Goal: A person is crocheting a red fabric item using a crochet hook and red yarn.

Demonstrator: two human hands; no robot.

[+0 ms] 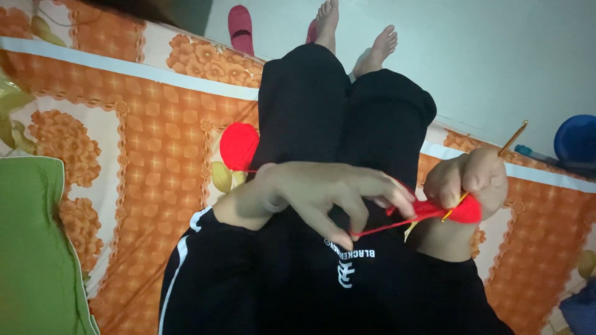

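Note:
My left hand [323,192] is held over my lap, its thumb and fingers pinching a small red crochet piece [456,209], with a red yarn strand [379,228] running under the fingers. My right hand [469,180] grips a thin golden crochet hook [510,141] whose tip goes into the red piece; the hook's handle points up and right. A red ball of yarn [239,146] lies on the bed beside my left thigh, its strand leading toward my left hand. I sit in black trousers [347,105] with my legs stretched out.
An orange floral bedsheet [136,149] covers the bed under me. A green cushion [34,248] lies at the left. Pink slippers [240,28] rest on the pale floor near my bare feet [357,37]. A blue round object [575,139] sits at the right edge.

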